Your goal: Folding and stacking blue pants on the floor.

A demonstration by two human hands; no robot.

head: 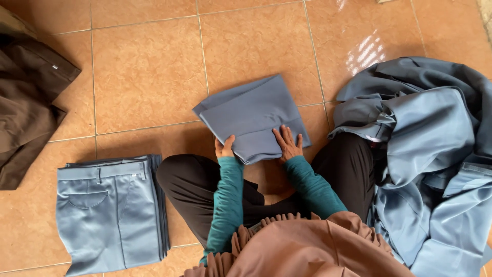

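We note the left hand point(224, 148) gripping the near edge of the folded grey cloth point(251, 117) on the floor; right hand point(287, 144) flat and spread on top. Trouser stack point(110, 210) left of left hand; loose pile point(435, 164) right of right hand.

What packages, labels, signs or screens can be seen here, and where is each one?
None in view: no package, label, sign or screen shows.
Only cloth on the tiled floor: a folded blue-grey garment under both hands, left hand and right hand; a stack of folded trousers at left; a loose blue-grey pile at right; a brown garment far left.
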